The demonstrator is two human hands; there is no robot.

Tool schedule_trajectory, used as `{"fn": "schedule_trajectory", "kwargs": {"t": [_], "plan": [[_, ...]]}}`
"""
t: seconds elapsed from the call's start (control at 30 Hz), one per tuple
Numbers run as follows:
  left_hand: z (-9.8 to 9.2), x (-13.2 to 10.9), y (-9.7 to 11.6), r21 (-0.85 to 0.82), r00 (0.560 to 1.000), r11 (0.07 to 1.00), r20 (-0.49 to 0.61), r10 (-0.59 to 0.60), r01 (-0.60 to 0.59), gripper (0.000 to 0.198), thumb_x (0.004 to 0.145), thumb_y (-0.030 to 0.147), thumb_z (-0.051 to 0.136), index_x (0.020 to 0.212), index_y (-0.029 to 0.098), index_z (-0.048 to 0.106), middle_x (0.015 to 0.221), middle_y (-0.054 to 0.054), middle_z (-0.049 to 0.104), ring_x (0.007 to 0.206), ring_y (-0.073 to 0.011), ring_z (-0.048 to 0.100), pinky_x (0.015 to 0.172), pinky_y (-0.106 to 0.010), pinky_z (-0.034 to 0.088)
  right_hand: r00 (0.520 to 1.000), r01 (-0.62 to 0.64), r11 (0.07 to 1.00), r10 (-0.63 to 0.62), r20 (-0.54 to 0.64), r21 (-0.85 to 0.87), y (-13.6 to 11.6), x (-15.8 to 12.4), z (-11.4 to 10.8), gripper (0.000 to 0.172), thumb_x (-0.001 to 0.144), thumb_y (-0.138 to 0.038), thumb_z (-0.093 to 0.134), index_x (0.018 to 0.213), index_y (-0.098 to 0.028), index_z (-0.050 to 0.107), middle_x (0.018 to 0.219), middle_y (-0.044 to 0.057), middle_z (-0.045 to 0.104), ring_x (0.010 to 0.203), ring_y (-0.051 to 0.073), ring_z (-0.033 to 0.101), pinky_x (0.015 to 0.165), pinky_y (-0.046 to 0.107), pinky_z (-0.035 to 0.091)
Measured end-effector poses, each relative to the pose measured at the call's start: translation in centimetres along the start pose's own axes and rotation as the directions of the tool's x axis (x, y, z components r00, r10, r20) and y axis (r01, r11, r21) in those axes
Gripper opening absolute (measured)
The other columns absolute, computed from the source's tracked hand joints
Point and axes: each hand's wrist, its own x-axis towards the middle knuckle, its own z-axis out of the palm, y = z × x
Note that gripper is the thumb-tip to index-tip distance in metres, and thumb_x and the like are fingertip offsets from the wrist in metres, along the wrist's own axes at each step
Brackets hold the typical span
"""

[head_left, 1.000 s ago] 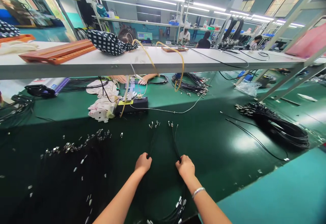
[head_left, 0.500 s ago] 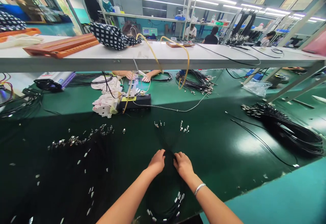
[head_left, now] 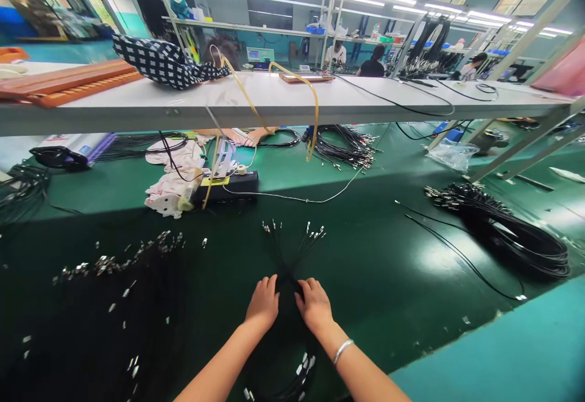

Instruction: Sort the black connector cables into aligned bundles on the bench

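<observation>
Two bare hands at the near side of the bench, both mine, sit close together now after being well apart a moment ago, with a bunch of thin black wires (head_left: 287, 262) drawn in between them. Left hand (head_left: 262, 303): palm down, fingers part curled, tips at the edge of the bunch; I cannot tell whether it has real hold of any wire. Right hand (head_left: 314, 306): fingers bent over the strands, which appear to run under them, so it seems to have hold of them; a silver bangle (head_left: 342, 351) sits on that wrist. Above my hands the wires fan out across the dark green bench mat (head_left: 379, 280), ending in small metal terminals (head_left: 292, 229) spread in a loose arc. Just below my wrists lies a looped coil of the same wire (head_left: 304, 365), terminals showing. To the left, a broad spread of black wires (head_left: 105, 329) carries scattered terminals; to the right sits a tight coiled bundle (head_left: 516, 240). Farther off, a pink-and-white cloth (head_left: 167, 192) lies beside a black box (head_left: 226, 186) with a yellow tube (head_left: 210, 179) crossing it. Beyond these, under a long white shelf (head_left: 292, 98), another person's hands (head_left: 242, 138) reach onto the mat.
</observation>
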Motion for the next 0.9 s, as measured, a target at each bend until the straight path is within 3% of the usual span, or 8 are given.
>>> {"fn": "schedule_trajectory", "kwargs": {"t": [0.33, 0.57, 0.73, 0.9], "plan": [[-0.3, -0.4, -1.9, -0.066, 0.995, 0.993, 0.042, -0.094, 0.097, 0.036, 0.081, 0.015, 0.043, 0.115, 0.020, 0.056, 0.100, -0.006, 0.056, 0.093, -0.0160, 0.052, 0.080, -0.022, 0.039, 0.998, -0.058, 0.997, 0.059, -0.011, 0.055, 0.1, -0.3, 0.6, 0.025, 0.085, -0.017, 0.044, 0.106, -0.017, 0.057, 0.090, 0.007, 0.055, 0.082, 0.018, 0.055, 0.073, 0.024, 0.044], [-0.8, -1.5, -1.9, -0.057, 0.994, 0.993, -0.018, -0.108, 0.107, 0.036, 0.086, 0.028, 0.039, 0.118, 0.020, 0.055, 0.098, -0.008, 0.056, 0.094, -0.0202, 0.049, 0.086, -0.028, 0.035, 0.998, -0.065, 0.997, 0.065, -0.016, 0.051, -0.1, -0.5, 0.4, 0.025, 0.086, -0.018, 0.044, 0.106, -0.016, 0.058, 0.091, 0.007, 0.056, 0.084, 0.018, 0.054, 0.075, 0.024, 0.043], [-0.6, -1.3, -2.3, -0.098, 0.989, 0.984, -0.001, -0.147, 0.147, 0.036, 0.088, 0.026, 0.035, 0.118, 0.024, 0.055, 0.098, -0.007, 0.057, 0.090, -0.0185, 0.053, 0.078, -0.026, 0.039, 0.998, -0.060, 0.997, 0.061, -0.018, 0.044, -0.1, -0.7, 0.5, 0.028, 0.086, -0.018, 0.043, 0.110, -0.017, 0.057, 0.092, 0.007, 0.056, 0.084, 0.017, 0.055, 0.075, 0.023, 0.043], [-0.4, -1.5, -2.9, -0.132, 0.989, 0.981, -0.029, -0.148, 0.143, 0.034, 0.086, 0.025, 0.041, 0.116, 0.021, 0.056, 0.099, -0.006, 0.058, 0.094, -0.0167, 0.052, 0.084, -0.023, 0.038, 0.998, -0.056, 0.998, 0.056, -0.011, 0.035, -0.2, -0.8, 0.5, 0.028, 0.087, -0.017, 0.043, 0.110, -0.018, 0.059, 0.091, 0.007, 0.057, 0.081, 0.017, 0.055, 0.072, 0.022, 0.044]]}}
